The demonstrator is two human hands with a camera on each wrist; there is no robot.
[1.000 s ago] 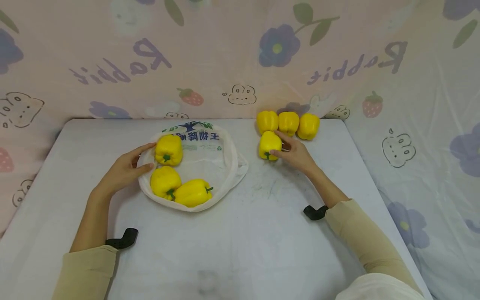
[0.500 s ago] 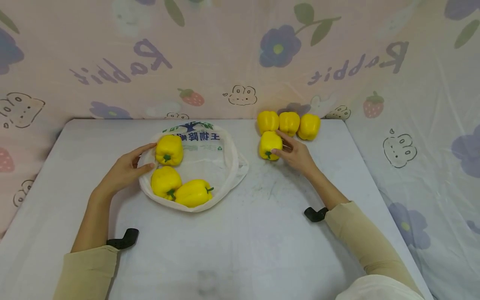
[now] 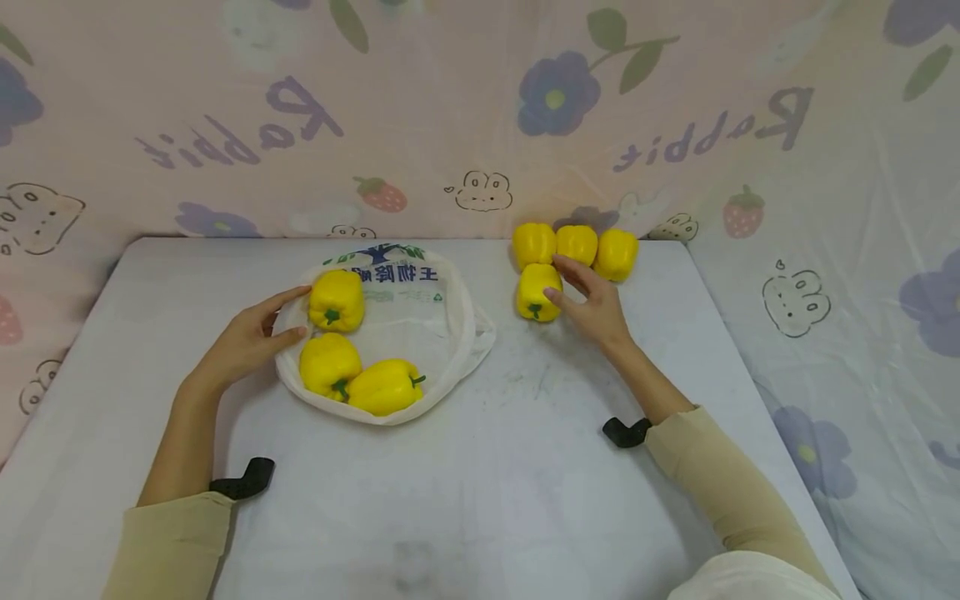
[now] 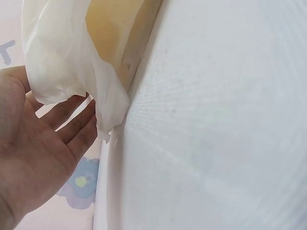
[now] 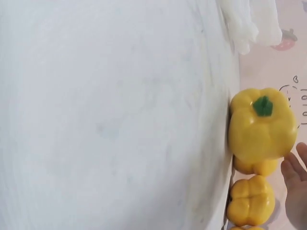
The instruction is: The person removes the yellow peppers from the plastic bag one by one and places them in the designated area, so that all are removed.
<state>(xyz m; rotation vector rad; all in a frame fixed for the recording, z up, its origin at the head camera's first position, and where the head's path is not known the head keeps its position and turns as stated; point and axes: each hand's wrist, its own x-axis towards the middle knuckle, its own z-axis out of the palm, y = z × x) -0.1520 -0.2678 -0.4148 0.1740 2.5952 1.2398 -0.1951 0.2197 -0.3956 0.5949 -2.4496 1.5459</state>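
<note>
A white plastic bag (image 3: 463, 342) with a rolled-down rim lies open on the table, mouth up, with three yellow bell peppers inside, such as the upper one (image 3: 336, 302). My left hand (image 3: 243, 343) rests at its left side, fingers and thumb extended; in the left wrist view the fingers (image 4: 79, 122) pass behind the hanging plastic. To the right, my right hand (image 3: 596, 310) is beside a bell pepper (image 3: 536, 290) standing stem toward me, its spread fingers and thumb right at that pepper's side. The right wrist view shows this pepper (image 5: 263, 127) with fingertips close by.
Behind the front pepper, three more yellow bell peppers (image 3: 576, 245) form a row at the table's back edge. A printed cloth (image 3: 420, 125) hangs behind and along the right. Black wrist mounts (image 3: 251, 478) stick out from both forearms.
My right hand has loosened from the front pepper, its thumb and fingers spreading wider. That pepper stays in place. My left hand and the bag have not moved.
</note>
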